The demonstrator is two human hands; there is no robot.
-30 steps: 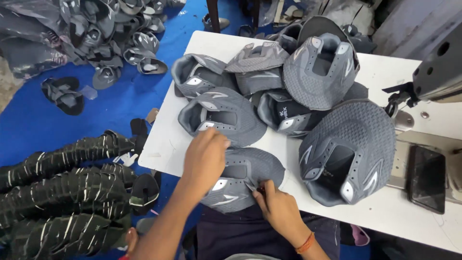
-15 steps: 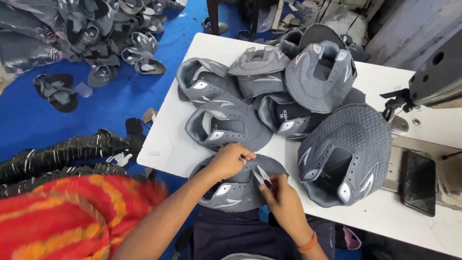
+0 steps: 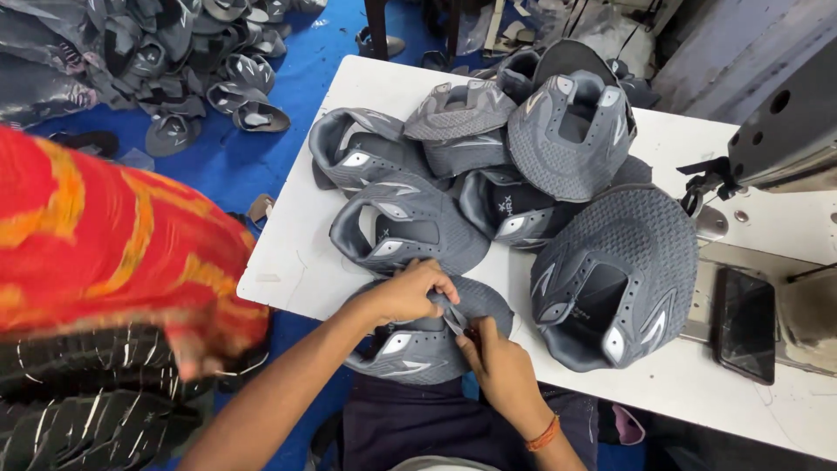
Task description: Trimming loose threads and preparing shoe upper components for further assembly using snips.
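1. I see the left hand (image 3: 408, 295) closed on the upper (image 3: 427, 336) at the near edge of the counter (image 3: 301, 262), fingers curled over its collar rim.
2. The right hand (image 3: 501, 371) comes in from the near side, fingertips pinched together on a thin grey strip at the same spot. I cannot tell whether it also holds a small tool.
3. The two hands nearly touch over the upper's opening. The upper lies directly under them, partly overhanging the counter edge toward my lap.
4. Its long axis seems to run left to right across the view, with the white-trimmed side panel facing the near edge.
5. The left hand is nearer the upper's middle, and the right works its right-hand end.
6. The upper is soft grey knit mesh, limp and domed, with smooth pale overlays shaped like blades.
7. Just beyond it on the counter lie more uppers (image 3: 410, 228), heaped and overlapping, some turned inside out to show padded lining.
8. A dark phone (image 3: 744, 324) lies flat at the right, beside a sewing machine (image 3: 785, 131).
9. A red and orange cloth (image 3: 105, 244) blurs the left.
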